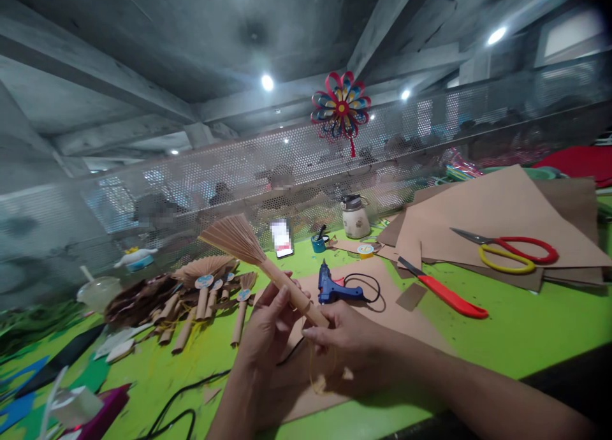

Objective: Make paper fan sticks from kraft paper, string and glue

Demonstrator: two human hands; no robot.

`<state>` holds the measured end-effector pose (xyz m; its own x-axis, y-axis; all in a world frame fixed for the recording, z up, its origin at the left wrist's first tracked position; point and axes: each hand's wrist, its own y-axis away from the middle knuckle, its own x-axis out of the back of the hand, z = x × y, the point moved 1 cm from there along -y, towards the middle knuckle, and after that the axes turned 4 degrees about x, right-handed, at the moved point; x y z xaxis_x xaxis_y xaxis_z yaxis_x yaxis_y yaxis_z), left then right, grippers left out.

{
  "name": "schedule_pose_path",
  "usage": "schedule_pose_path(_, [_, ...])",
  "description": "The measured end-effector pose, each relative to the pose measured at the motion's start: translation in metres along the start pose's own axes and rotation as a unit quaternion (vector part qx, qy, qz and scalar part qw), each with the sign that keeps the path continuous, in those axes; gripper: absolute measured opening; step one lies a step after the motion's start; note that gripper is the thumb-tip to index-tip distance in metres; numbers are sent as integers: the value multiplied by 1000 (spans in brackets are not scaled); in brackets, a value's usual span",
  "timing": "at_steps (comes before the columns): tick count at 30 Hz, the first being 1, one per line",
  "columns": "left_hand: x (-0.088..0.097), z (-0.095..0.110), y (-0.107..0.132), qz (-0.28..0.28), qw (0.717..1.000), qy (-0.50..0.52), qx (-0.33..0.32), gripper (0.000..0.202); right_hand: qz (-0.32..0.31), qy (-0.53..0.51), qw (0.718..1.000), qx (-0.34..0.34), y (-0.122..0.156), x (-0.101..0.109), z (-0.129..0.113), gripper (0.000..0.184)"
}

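**Pleated fan held in both hands over a green surface**

At the left, a heap of finished fans (205, 280) lies on the glossy lime-green surface (526, 328). They have tan pleats, rolled tube handles and round blue-and-white labels too small to read. The left hand (270, 319) curls closed around the smooth rolled handle of the pleated fan (232, 236), which tilts up and left above a brown paper sheet. The right hand (344, 338) pinches the handle's lower end. Behind them lies a blue glue gun (335, 291) with a black cord. Farther right are a red-handled knife (449, 293), then scissors (511, 252) with red and yellow loops on stacked kraft paper (502, 204).
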<state>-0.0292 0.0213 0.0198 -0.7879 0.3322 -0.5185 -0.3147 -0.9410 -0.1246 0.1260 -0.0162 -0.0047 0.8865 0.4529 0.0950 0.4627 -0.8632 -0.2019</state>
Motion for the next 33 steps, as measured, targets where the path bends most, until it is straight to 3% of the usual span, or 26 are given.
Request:
schedule_pose_path(8, [-9, -1, 3, -11, 1000, -14, -12, 27, 0, 8, 1000, 12, 1, -1, 1, 24])
schedule_pose_path(25, [-6, -3, 0, -22, 1000, -2, -5, 22, 14, 9, 1000, 16, 9, -5, 1, 27])
schedule_pose_path(33, [-4, -3, 2, -27, 999, -28, 2, 18, 3, 118, 990, 73, 4, -2, 2, 20])
